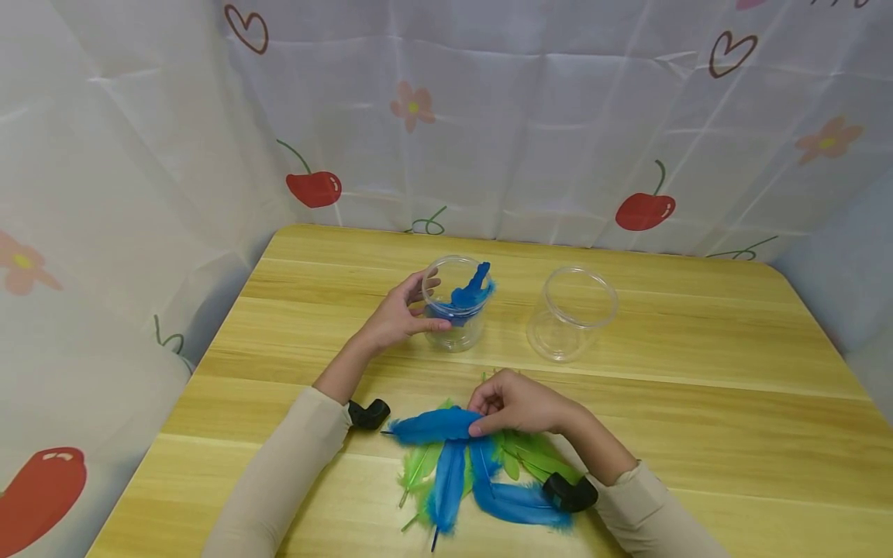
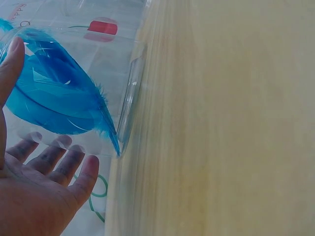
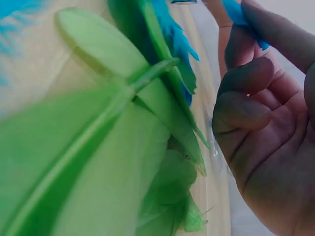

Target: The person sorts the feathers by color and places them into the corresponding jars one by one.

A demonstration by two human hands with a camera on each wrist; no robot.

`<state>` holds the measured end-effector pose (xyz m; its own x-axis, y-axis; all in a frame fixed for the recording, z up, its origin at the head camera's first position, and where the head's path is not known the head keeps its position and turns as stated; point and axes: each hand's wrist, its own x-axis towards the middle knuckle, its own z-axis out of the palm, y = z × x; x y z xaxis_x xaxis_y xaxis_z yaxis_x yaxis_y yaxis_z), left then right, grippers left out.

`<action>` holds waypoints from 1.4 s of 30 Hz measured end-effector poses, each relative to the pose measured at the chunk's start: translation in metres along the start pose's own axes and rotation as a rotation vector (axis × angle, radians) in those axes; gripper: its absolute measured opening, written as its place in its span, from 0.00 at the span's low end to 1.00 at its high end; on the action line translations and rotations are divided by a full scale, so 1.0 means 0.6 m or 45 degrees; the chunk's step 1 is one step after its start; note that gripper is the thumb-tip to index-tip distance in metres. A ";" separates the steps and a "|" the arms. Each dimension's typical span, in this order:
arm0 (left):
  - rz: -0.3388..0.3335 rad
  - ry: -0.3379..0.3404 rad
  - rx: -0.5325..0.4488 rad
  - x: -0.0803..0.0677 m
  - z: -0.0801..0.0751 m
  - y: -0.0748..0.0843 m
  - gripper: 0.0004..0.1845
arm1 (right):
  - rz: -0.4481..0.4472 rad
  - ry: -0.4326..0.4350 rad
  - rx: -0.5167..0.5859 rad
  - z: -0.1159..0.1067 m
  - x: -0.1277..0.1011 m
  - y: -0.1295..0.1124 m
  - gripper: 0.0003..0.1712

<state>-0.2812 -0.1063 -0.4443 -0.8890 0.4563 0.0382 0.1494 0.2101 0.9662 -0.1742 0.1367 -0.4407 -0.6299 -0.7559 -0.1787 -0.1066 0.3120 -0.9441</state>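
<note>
My left hand (image 1: 407, 313) curls round a clear plastic jar (image 1: 458, 319) that holds blue feathers (image 1: 469, 295); through the jar wall those blue feathers (image 2: 54, 93) show beside my left hand's fingers (image 2: 74, 167). My right hand (image 1: 514, 404) pinches one blue feather (image 1: 432, 425) at the top of a pile of blue and green feathers (image 1: 481, 473) on the wooden table (image 1: 698, 418). In the right wrist view green feathers (image 3: 113, 128) fill the frame, with my right hand's fingers (image 3: 256, 103) curled at the right.
A second clear jar (image 1: 574, 314), with nothing in it, stands right of the first. A curtain with cherries and flowers (image 1: 488, 116) closes off the back and left sides. The table's front edge lies under my forearms.
</note>
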 end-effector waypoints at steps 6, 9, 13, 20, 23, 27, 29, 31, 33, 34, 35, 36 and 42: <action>-0.002 0.004 0.020 0.000 0.000 -0.001 0.49 | -0.028 0.042 0.104 -0.006 -0.007 -0.002 0.07; -0.006 0.010 0.020 -0.001 -0.001 -0.002 0.48 | -0.032 0.077 0.154 -0.007 -0.009 -0.003 0.09; -0.017 0.013 0.018 -0.001 -0.001 -0.002 0.48 | -0.017 0.137 0.220 -0.007 -0.011 -0.004 0.12; -0.017 0.014 0.027 0.001 0.000 -0.002 0.48 | -0.043 0.254 0.403 -0.005 -0.016 -0.013 0.12; 0.003 0.007 0.018 0.001 0.000 -0.001 0.48 | -0.069 0.330 0.507 -0.004 -0.020 -0.021 0.07; 0.038 0.002 -0.015 0.000 0.000 -0.001 0.45 | -0.105 0.434 0.671 -0.001 -0.023 -0.037 0.05; 0.062 -0.003 -0.028 0.000 -0.001 -0.004 0.43 | -0.115 0.470 0.751 0.000 -0.025 -0.045 0.06; 0.084 -0.011 -0.039 -0.001 -0.002 -0.005 0.41 | -0.124 0.496 0.816 0.001 -0.027 -0.050 0.07; 0.085 -0.012 -0.032 -0.001 -0.003 -0.006 0.40 | -0.145 0.514 0.873 0.002 -0.028 -0.055 0.08; 0.080 -0.013 -0.037 -0.001 -0.003 -0.006 0.41 | -0.163 0.520 0.896 0.003 -0.028 -0.057 0.09; 0.070 -0.013 -0.042 -0.002 -0.003 -0.005 0.41 | -0.184 0.525 0.918 0.003 -0.028 -0.059 0.10; 0.058 -0.013 -0.044 -0.002 -0.002 -0.004 0.43 | -0.207 0.530 0.940 0.004 -0.027 -0.062 0.11; 0.023 -0.006 -0.004 -0.001 0.000 -0.003 0.47 | -0.292 0.576 1.072 0.011 -0.020 -0.077 0.13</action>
<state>-0.2812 -0.1071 -0.4462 -0.8840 0.4644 0.0543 0.1639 0.1990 0.9662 -0.1568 0.1273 -0.3969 -0.9163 -0.4005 -0.0095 0.2100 -0.4598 -0.8628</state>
